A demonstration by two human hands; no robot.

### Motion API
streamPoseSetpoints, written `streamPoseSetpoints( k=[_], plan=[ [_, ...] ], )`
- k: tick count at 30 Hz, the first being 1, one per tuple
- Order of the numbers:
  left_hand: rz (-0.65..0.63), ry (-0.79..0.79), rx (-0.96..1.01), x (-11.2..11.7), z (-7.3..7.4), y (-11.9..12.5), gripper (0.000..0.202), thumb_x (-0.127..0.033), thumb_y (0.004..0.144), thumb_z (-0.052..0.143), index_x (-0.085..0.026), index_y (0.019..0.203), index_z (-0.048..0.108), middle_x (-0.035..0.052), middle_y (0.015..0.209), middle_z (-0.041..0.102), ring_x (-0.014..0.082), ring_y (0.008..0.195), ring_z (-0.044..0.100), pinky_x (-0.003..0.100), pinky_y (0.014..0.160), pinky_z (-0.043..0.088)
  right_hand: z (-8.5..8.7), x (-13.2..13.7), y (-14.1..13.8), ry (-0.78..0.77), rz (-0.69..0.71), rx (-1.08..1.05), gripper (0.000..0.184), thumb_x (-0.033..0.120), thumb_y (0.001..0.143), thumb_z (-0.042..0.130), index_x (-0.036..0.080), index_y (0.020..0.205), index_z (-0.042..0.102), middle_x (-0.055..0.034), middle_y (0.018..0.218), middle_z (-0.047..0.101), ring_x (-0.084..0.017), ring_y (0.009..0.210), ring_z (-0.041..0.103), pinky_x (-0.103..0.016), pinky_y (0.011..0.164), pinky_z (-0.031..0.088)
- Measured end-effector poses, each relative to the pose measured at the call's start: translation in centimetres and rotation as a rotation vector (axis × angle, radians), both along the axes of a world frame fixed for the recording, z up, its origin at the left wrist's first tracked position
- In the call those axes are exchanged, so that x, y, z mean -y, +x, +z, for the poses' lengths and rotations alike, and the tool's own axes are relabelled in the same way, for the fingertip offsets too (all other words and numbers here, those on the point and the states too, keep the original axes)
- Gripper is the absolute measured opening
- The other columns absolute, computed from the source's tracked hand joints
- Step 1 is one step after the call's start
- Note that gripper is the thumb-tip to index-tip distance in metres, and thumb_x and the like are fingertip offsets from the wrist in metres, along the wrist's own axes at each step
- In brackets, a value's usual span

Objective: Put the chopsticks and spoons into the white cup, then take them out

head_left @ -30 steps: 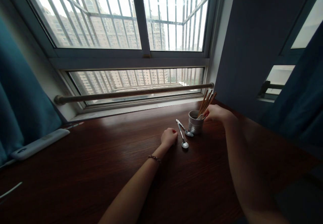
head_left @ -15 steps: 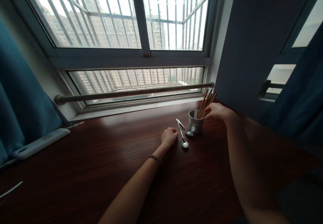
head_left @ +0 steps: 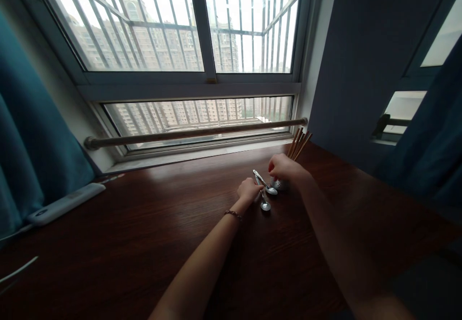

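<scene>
Two metal spoons lie crossed on the dark wooden table: one spoon (head_left: 265, 206) has its bowl toward me, the other spoon (head_left: 271, 191) points to the right. My left hand (head_left: 248, 190) rests beside them, fingertips pinched at the handle of the nearer spoon. Curled fingers of my right hand (head_left: 285, 168) hang in front of the silver utensil holder (head_left: 278, 184), hiding most of it; what they hold, if anything, is hidden. Several wooden chopsticks (head_left: 299, 144) stand slanted in the holder behind that hand.
The wooden table (head_left: 144, 233) reaches to the window sill, below a metal rail (head_left: 198, 133). A long white object (head_left: 68, 204) lies at the left by a blue curtain (head_left: 32, 132). A pale cord (head_left: 19, 269) shows at the left edge.
My right hand has moved left from the chopsticks to the front of the holder, near the spoons. My left hand has shifted right, onto the nearer spoon's handle.
</scene>
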State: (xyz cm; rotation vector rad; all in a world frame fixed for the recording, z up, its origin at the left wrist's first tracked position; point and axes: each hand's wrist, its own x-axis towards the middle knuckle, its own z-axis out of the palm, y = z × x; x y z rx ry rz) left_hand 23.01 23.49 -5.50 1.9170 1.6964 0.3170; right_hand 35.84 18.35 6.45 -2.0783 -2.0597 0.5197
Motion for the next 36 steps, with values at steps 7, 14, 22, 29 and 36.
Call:
streamPoseSetpoints(
  k=[7,14,22,29,36],
  plan=[
    [0.035,-0.129,0.032,-1.4,1.8,0.8,0.027,-0.029,0.086,0.052,-0.013,0.107,0.054,0.0074,0.106,0.057,0.0181,0.094,0.057,0.036,0.079,0.049,-4.7,-2.2,-4.6,0.144,-0.038,0.214,0.024,0.027,0.087,0.05,0.009,0.1,0.058,-0.0106,0.102,0.061,-0.019,0.095,0.058,-0.038,0.081,0.048],
    [0.079,-0.213,0.179,-1.1,3.2,-4.3,0.023,-0.027,0.086,0.051,-0.01,0.1,0.055,0.0054,0.092,0.059,0.0128,0.077,0.059,0.029,0.066,0.051,-9.0,-3.4,-5.4,0.126,-0.049,0.249,0.026,0.029,0.088,0.049,0.01,0.103,0.056,-0.0094,0.102,0.059,-0.018,0.093,0.058,-0.038,0.08,0.049],
    [0.149,0.135,0.646,-0.9,11.0,-7.4,0.02,-0.028,0.087,0.05,-0.01,0.094,0.056,0.0023,0.081,0.059,0.0083,0.064,0.056,0.022,0.056,0.049,-7.7,-3.1,-5.4,0.1,-0.049,0.165,0.021,0.022,0.087,0.05,0.01,0.103,0.057,-0.0098,0.105,0.059,-0.019,0.099,0.057,-0.038,0.082,0.048],
    [0.138,0.396,1.007,0.0,16.2,-4.5,0.02,-0.028,0.088,0.049,-0.01,0.091,0.056,0.0004,0.075,0.059,0.0066,0.058,0.056,0.02,0.053,0.049,-0.5,0.9,-1.6,-0.251,0.13,-0.045,0.004,0.003,0.064,0.061,0.004,0.068,0.061,-0.0066,0.057,0.061,-0.014,0.051,0.06,-0.023,0.049,0.048],
    [0.076,0.151,1.001,-0.2,13.2,0.3,0.022,-0.029,0.087,0.05,-0.009,0.094,0.056,0.0032,0.083,0.06,0.0097,0.067,0.059,0.025,0.06,0.051,5.4,7.5,3.7,-0.193,0.352,-0.326,0.01,0.013,0.064,0.055,0.011,0.069,0.062,-0.0016,0.06,0.061,-0.011,0.056,0.058,-0.016,0.046,0.042]
  ],
)
